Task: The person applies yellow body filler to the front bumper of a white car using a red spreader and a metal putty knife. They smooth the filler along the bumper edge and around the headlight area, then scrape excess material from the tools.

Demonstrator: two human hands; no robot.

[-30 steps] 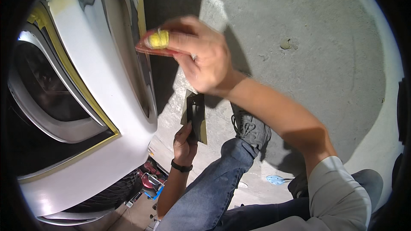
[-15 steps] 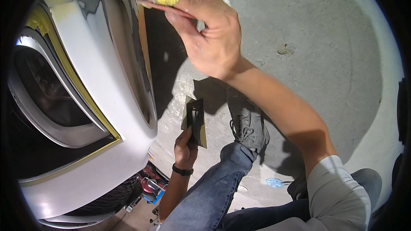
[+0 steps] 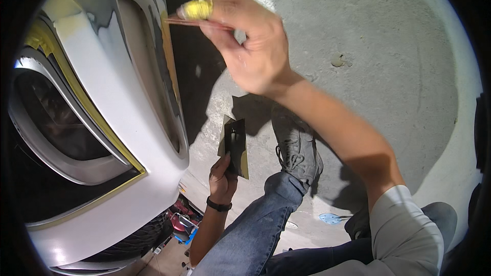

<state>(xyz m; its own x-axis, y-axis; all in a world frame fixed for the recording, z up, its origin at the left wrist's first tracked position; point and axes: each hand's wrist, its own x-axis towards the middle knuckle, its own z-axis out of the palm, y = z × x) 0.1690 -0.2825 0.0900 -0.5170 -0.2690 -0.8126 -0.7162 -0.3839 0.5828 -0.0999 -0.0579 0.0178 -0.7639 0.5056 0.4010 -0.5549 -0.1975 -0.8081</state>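
My right hand (image 3: 258, 46) is raised at the car body's right edge, pinching a thin red flat piece (image 3: 192, 22), probably a spreader, seen nearly edge-on; yellow wrapping (image 3: 197, 8) covers one fingertip. Its left end is at the orange-tan filler strip (image 3: 170, 53) beside a recessed vent; contact is unclear. The white car body (image 3: 92, 76) has grey patches and yellow masking tape (image 3: 117, 151). Lower down, my left hand (image 3: 221, 185) grips flat metal plates (image 3: 235, 148) with dark material on them, held away from the car.
My shoe (image 3: 299, 158) and jeans are below me on the grey concrete floor (image 3: 383, 61). A round blue pad (image 3: 331, 218) lies near my other foot. Red and blue equipment (image 3: 181, 222) sits under the car's lower corner, beside a dark mesh grille (image 3: 128, 237).
My right hand moved upward from one second ago, then dropped slightly over the last half second, the red piece turning edge-on. My left hand and plates shifted slightly down in view.
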